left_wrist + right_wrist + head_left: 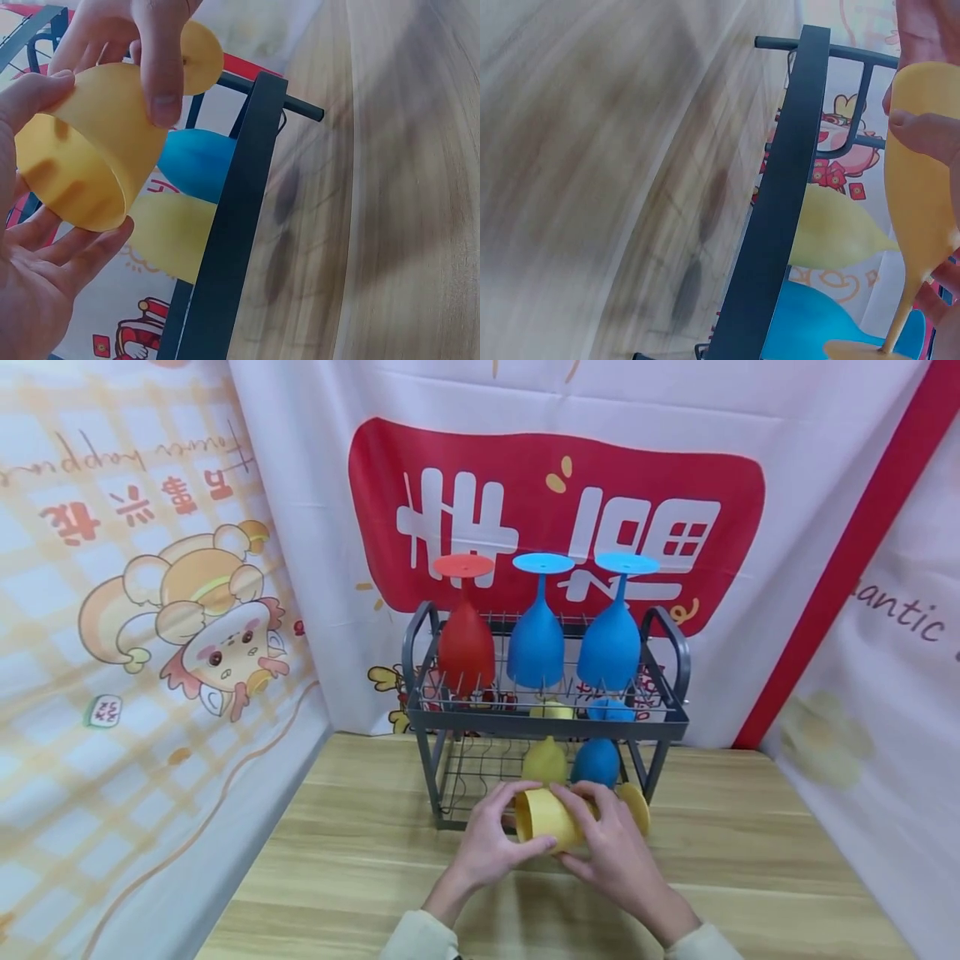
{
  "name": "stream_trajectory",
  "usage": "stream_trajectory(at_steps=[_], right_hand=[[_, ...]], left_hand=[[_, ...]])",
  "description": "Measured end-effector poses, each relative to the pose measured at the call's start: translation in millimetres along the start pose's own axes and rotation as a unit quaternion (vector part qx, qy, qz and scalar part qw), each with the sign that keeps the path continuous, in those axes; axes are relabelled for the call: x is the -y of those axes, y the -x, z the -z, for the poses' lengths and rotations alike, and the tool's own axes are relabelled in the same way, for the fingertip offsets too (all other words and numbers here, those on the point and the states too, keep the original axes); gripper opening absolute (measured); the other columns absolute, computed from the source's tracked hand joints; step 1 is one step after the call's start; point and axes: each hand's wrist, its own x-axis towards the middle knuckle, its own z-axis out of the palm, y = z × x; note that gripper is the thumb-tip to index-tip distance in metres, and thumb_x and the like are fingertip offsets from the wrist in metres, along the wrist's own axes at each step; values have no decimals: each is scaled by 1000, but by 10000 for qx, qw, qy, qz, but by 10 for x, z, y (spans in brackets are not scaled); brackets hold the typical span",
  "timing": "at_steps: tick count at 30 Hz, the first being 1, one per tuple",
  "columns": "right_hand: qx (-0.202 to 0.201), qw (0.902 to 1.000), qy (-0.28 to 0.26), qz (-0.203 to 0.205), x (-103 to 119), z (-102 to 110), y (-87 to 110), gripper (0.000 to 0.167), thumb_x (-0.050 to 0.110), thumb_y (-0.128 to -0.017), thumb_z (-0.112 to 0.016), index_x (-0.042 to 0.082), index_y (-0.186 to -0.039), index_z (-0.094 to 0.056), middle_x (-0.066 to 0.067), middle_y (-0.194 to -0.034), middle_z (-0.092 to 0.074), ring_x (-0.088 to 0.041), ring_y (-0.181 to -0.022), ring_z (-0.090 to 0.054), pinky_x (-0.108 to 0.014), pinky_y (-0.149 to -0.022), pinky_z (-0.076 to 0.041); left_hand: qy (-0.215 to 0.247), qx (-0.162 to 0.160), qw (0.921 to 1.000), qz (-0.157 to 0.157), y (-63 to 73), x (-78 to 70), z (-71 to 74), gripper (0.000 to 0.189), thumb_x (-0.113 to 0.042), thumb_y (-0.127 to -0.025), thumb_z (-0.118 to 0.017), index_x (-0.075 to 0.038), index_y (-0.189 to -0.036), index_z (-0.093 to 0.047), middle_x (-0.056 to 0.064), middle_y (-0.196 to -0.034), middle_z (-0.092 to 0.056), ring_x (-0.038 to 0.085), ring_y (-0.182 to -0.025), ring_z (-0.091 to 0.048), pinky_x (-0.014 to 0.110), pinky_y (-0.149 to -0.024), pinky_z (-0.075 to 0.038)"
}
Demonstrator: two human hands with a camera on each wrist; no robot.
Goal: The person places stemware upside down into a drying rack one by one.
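Note:
Both hands hold a yellow goblet [553, 820] tipped on its side in front of the dark wire rack [547, 723]. My left hand [491, 837] grips it by the rim of the bowl, thumb on the near side and fingers on the far side. My right hand [611, 847] holds the bowl toward the stem, and the round foot [636, 808] sticks out at the right. In the left wrist view the goblet's open mouth [71, 172] faces the left palm. The right wrist view shows its thin stem [901, 315].
Upside down on the top tier stand a red goblet [466, 647] and two blue ones, the middle [536, 647] and the right [609, 647]. A yellow goblet [545, 762] and a blue goblet [596, 763] occupy the lower tier. Printed cloth [300, 527] surrounds the wooden table [337, 860].

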Motion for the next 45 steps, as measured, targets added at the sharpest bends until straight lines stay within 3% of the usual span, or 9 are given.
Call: stream_trajectory(at_steps=[8,13,16,19,22,27,32,38,45], right_hand=[[-1047,9930,-392,-392,55,-18,127,88,24,-62,-104,8,-138,-64,-15,-131,-62,-30,-118,-62,-48,-96,-61],[-1214,9727,-1245,-1536,92,-50,166,70,21,-73,-99,5,-131,-64,-8,-127,-63,-20,-115,-62,-25,-101,-55],[-820,9346,-2217,-2658,125,-69,158,63,34,-84,-92,13,-134,-61,-1,-128,-64,-15,-116,-61,-23,-101,-53],[-411,8699,-3384,-3564,143,-96,127,65,43,-89,-85,17,-141,-56,-1,-132,-65,-15,-119,-62,-24,-100,-54],[-225,8089,-4307,-3997,148,-113,92,68,38,-92,-83,14,-148,-52,-9,-137,-64,-17,-120,-63,-18,-98,-55],[-22,7672,-4855,-4192,154,-110,43,65,33,-96,-80,10,-150,-52,-16,-145,-63,-22,-127,-65,-19,-96,-58],[209,7460,-5119,-4255,166,-104,24,75,38,-97,-78,12,-157,-44,-18,-159,-53,-33,-145,-56,-28,-107,-56],[75,7326,-5436,-4094,195,-140,55,70,21,-97,-78,11,-156,-43,-20,-153,-58,-27,-134,-63,-25,-102,-58],[-27,7588,-5290,-3799,245,-160,84,79,13,-90,-84,12,-157,-43,-16,-152,-57,-30,-134,-63,-22,-99,-58]], left_hand=[[303,-425,9986,64,-11,20,45,72,-37,-83,-89,-20,-146,-59,2,-137,-64,27,-116,-64,30,-89,-60],[431,-614,9971,102,-25,11,60,69,-36,-84,-88,-25,-145,-59,2,-139,-63,26,-117,-63,32,-91,-60],[465,-653,9967,131,-31,-2,56,68,-37,-84,-89,-29,-145,-59,0,-140,-62,23,-118,-63,33,-92,-60],[523,-638,9965,124,-27,6,44,69,-36,-84,-89,-25,-145,-59,-1,-139,-62,25,-118,-64,32,-93,-60],[649,-593,9960,132,-20,19,21,70,-34,-83,-89,-22,-145,-59,-1,-137,-62,28,-117,-64,34,-94,-60],[735,-478,9961,97,-12,42,-30,70,-32,-83,-90,-21,-145,-58,2,-133,-62,28,-114,-65,36,-93,-61],[728,-428,9964,75,1,51,-67,73,-31,-81,-90,-17,-145,-57,2,-137,-62,25,-115,-65,32,-94,-60],[1060,-325,9937,159,30,86,-95,74,-24,-79,-93,-15,-143,-56,6,-141,-59,20,-115,-65,29,-94,-61],[671,-191,9973,240,84,173,-112,77,-29,-75,-96,-21,-142,-58,1,-135,-65,18,-116,-64,31,-99,-56]])
